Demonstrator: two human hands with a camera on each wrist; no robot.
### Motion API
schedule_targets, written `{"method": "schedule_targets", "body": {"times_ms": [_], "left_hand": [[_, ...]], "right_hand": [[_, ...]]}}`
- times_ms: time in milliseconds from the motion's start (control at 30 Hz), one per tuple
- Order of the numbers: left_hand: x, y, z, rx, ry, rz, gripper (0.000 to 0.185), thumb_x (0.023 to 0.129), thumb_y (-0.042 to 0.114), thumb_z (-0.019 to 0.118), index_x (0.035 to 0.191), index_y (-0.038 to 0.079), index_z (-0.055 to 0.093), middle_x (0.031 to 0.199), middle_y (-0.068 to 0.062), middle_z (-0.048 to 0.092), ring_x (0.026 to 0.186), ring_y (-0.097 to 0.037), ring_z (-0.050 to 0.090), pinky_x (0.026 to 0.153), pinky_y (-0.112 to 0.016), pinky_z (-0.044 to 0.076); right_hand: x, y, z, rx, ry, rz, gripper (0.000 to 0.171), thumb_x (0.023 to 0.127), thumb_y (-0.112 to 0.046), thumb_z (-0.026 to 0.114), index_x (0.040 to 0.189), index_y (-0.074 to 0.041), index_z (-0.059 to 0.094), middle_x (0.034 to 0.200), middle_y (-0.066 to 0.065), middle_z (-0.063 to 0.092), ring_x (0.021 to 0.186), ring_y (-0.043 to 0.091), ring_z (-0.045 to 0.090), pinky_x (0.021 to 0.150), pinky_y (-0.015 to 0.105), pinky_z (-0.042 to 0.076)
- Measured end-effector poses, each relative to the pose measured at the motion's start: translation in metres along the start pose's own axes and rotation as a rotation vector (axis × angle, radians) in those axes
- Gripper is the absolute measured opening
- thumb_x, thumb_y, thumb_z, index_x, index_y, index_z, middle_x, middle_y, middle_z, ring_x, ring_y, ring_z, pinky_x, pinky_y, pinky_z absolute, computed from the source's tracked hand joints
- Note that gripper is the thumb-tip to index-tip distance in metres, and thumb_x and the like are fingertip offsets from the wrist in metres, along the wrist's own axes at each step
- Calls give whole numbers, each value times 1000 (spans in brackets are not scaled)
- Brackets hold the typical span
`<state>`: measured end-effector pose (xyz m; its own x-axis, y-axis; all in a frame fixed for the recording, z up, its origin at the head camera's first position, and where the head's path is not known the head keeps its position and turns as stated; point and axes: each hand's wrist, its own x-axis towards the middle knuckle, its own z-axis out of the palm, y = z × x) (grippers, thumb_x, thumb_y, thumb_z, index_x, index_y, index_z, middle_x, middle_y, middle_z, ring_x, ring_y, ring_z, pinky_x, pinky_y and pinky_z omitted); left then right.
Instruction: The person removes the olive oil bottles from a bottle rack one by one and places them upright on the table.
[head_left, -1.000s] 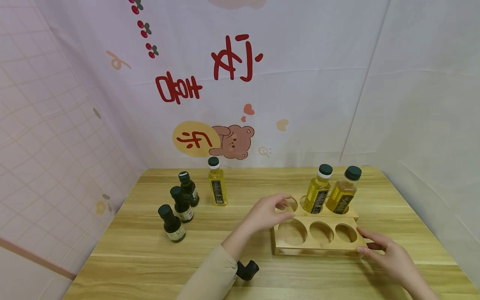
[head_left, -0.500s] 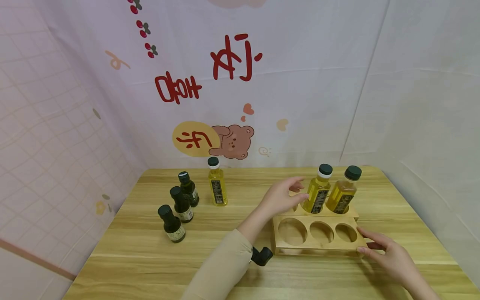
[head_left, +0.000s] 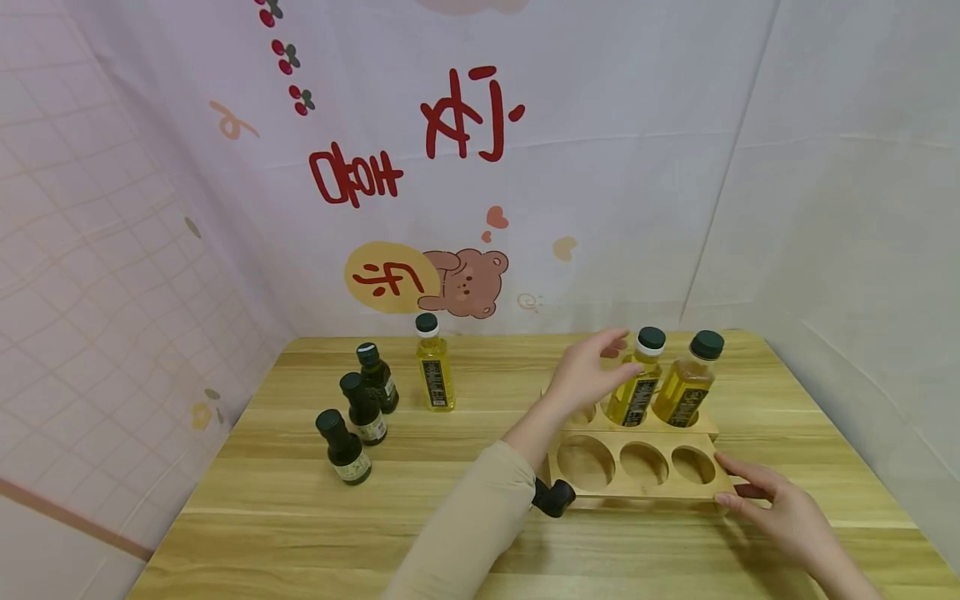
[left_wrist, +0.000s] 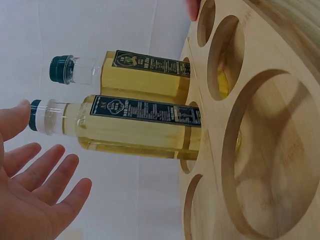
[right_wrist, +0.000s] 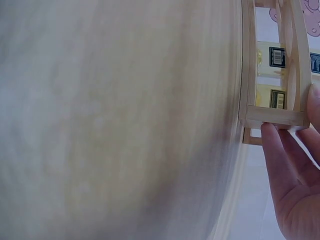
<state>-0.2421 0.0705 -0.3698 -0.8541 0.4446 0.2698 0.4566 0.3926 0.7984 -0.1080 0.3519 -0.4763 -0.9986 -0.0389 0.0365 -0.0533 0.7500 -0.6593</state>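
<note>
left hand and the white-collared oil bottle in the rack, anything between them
Nothing: the left wrist view shows bare air between the left hand and the oil bottle, fingers spread, not touching.

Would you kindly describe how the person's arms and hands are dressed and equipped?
The left arm wears a plain beige long sleeve ending at the wrist, with a small black camera unit strapped beneath it. Both hands, left and right, are bare: no gloves, rings or markings show. No right sleeve is in view.

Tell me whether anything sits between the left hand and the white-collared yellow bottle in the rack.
Nothing visible does. The left hand is open right beside the yellow bottle in the wooden rack; the left wrist view shows only clear space between its fingers and the bottle.
</note>
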Motion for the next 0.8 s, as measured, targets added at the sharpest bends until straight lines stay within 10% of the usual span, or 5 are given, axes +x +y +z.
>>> {"method": "schedule_targets", "body": {"times_ms": [400, 800], "left_hand": [[15, -6, 16, -55, 60, -41, 56, 94, 29, 71, 145, 19, 51, 135, 4, 60, 125, -11, 54, 99, -26, 45], [26, -5, 25, -23, 30, 59, 54, 94, 22, 71, 144, 19, 52, 129, 3, 63, 117, -8, 58, 97, -23, 45]], "right_hand": [[0, -1, -1, 8, -21, 26, 65, 89, -32, 75, 142, -2, 52, 137, 29, 52, 90, -6, 58, 68, 25, 53], [1, 1, -2, -2, -32, 33, 66, 89, -33, 74, 143, -2, 51, 138, 28, 51, 97, 17, 65, 69, 26, 54]]}}
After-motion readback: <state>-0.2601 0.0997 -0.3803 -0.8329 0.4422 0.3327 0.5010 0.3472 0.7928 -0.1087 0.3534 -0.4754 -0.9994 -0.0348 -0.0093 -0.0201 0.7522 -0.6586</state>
